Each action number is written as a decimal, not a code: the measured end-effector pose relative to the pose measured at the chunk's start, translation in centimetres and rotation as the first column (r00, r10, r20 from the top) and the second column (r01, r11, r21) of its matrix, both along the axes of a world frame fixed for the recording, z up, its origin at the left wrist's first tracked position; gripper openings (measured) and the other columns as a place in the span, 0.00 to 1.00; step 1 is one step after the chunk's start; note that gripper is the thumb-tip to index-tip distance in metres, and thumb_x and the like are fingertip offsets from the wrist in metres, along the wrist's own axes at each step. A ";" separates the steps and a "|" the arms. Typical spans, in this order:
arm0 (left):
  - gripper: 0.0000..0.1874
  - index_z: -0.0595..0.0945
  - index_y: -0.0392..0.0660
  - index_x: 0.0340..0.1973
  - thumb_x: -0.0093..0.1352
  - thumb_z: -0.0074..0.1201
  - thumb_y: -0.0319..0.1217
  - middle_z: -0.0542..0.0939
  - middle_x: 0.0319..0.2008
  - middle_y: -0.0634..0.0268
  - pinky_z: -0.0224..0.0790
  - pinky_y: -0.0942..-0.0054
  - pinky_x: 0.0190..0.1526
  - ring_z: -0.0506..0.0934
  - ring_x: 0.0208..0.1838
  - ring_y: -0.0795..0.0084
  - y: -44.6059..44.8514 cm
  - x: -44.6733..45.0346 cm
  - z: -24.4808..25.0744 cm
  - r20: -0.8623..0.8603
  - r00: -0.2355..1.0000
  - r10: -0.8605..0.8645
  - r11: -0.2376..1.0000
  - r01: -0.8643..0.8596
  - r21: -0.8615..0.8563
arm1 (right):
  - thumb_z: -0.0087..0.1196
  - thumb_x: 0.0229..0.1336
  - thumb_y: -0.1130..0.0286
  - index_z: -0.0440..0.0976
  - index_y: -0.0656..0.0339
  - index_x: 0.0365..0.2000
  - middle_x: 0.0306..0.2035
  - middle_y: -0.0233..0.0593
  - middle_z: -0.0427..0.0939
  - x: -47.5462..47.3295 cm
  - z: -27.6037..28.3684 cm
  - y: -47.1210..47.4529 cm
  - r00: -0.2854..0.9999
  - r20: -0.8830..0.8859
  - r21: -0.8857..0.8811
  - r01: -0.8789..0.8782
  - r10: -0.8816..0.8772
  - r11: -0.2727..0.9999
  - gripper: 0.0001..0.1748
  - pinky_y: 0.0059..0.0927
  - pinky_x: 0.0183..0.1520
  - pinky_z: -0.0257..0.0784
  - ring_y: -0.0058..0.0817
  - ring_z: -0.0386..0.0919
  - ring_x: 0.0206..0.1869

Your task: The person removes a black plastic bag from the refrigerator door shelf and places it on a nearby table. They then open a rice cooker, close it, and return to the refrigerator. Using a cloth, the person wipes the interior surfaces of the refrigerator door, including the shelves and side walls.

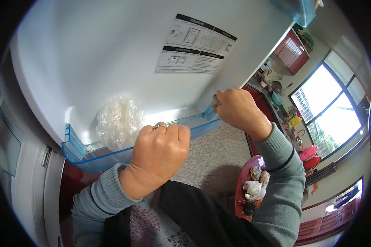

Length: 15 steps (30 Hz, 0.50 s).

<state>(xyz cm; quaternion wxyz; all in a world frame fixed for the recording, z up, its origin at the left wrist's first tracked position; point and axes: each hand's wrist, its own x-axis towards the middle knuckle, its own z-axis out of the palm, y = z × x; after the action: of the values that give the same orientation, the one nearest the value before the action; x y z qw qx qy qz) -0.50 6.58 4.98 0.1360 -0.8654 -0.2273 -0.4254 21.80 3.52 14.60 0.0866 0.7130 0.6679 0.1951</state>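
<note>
The blue translucent door shelf [111, 162] of a refrigerator runs across in front of me. My left hand [160, 151], with a ring on one finger, is closed over the front rim of this shelf. Inside the shelf, to the left of that hand, lies a crumpled clear plastic bag [120, 123]. My right hand [239, 108] is at the shelf's right end by the door's side wall, its fingers curled around a small dark cloth [215, 103], partly hidden. Bits of debris lie on the shelf floor.
A printed instruction sheet [194, 44] is on the white door liner [95, 46]. Another blue shelf [303, 15] sits at the upper right. Behind my right arm are a red table [239, 185] with bagged items and a cluttered kitchen counter [275, 108].
</note>
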 end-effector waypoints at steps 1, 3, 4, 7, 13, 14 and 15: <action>0.13 0.74 0.48 0.23 0.62 0.65 0.34 0.70 0.17 0.69 0.63 0.70 0.24 0.74 0.22 0.71 0.1 0.0 0.1 0.004 1.000 -0.011 1.000 0.011 0.000 | 0.56 0.53 0.70 0.78 0.69 0.31 0.27 0.54 0.81 0.3 0.3 -0.4 0.998 -0.070 -0.010 0.002 -0.002 1.000 0.10 0.44 0.39 0.77 0.49 0.82 0.34; 0.13 0.74 0.48 0.23 0.62 0.65 0.34 0.71 0.17 0.69 0.63 0.70 0.24 0.74 0.22 0.70 0.0 0.1 0.1 0.032 0.999 -0.018 1.000 0.018 -0.003 | 0.53 0.56 0.66 0.79 0.68 0.35 0.27 0.56 0.82 1.5 0.9 -1.6 0.977 -0.211 -0.024 0.008 -0.013 1.000 0.14 0.43 0.38 0.78 0.50 0.83 0.34; 0.13 0.74 0.48 0.23 0.61 0.66 0.34 0.71 0.17 0.68 0.63 0.70 0.24 0.74 0.22 0.69 -0.2 0.1 0.2 0.042 0.999 -0.023 1.000 0.023 0.000 | 0.50 0.56 0.68 0.78 0.67 0.37 0.28 0.55 0.82 2.8 0.5 -2.5 0.907 -0.420 0.047 -0.009 0.028 0.999 0.14 0.43 0.38 0.77 0.49 0.83 0.32; 0.13 0.75 0.47 0.25 0.61 0.67 0.35 0.71 0.17 0.66 0.64 0.68 0.25 0.74 0.22 0.66 -0.4 0.1 0.6 0.018 0.999 -0.031 0.999 0.031 -0.011 | 0.49 0.57 0.69 0.77 0.68 0.38 0.27 0.53 0.81 3.9 -2.6 -4.7 0.667 -0.738 0.343 0.244 0.100 0.907 0.13 0.40 0.37 0.77 0.41 0.82 0.30; 0.13 0.79 0.42 0.35 0.61 0.68 0.34 0.75 0.21 0.61 0.66 0.63 0.26 0.76 0.25 0.58 -1.5 1.4 2.2 -0.094 0.995 -0.019 0.996 0.010 -0.090 | 0.48 0.67 0.73 0.69 0.63 0.54 0.48 0.38 0.76 6.7 -14.7 -2.6 -0.340 -0.677 0.366 0.614 0.652 0.700 0.16 0.28 0.49 0.78 0.25 0.77 0.47; 0.14 0.80 0.42 0.36 0.62 0.67 0.34 0.76 0.21 0.60 0.67 0.62 0.27 0.76 0.25 0.58 -1.8 2.1 2.6 -0.119 0.993 -0.016 0.996 0.005 -0.093 | 0.48 0.68 0.72 0.69 0.63 0.55 0.49 0.38 0.75 6.2 -15.3 -2.1 -0.363 -0.636 0.400 0.598 0.680 0.694 0.17 0.29 0.51 0.76 0.26 0.76 0.49; 0.14 0.80 0.41 0.38 0.62 0.67 0.34 0.77 0.22 0.59 0.67 0.62 0.27 0.77 0.26 0.57 -1.9 2.8 2.6 -0.147 0.989 -0.006 0.995 -0.008 -0.097 | 0.48 0.68 0.70 0.68 0.63 0.56 0.50 0.38 0.75 5.3 -15.8 -1.4 -0.394 -0.592 0.432 0.581 0.703 0.690 0.18 0.30 0.53 0.75 0.27 0.76 0.50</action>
<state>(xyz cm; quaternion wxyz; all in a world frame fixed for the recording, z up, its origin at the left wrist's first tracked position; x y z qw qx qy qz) 2.32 4.72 7.53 0.1104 -0.8999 -0.2375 -0.3488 27.09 2.09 -1.15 -0.8116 0.4235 0.3142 -0.2514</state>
